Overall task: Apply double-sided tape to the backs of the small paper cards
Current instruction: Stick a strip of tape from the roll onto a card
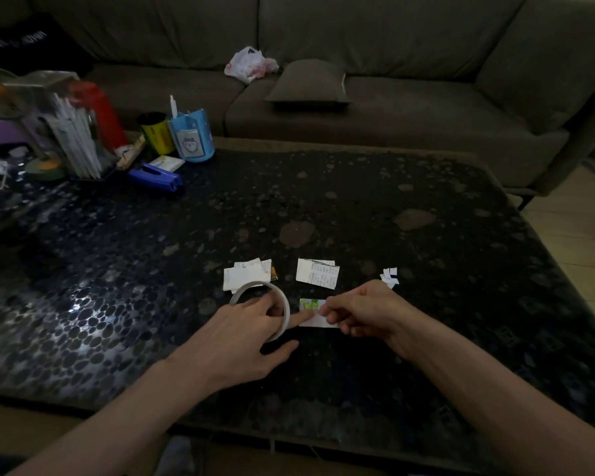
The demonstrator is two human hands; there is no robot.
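Mid-taping: left hand (255,324) holds white ring-shaped tape roll (237,294), forefinger pressing small white paper card (319,322) on dark pebbled surface (392,235); right hand (361,310) pinches card edge. Keep card flat, rub tape firmly.

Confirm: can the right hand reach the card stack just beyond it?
Probably yes: the card stack lies just beyond the right hand, with only bare table between. Its fingers pinch the card being taped, though, so it must release first.
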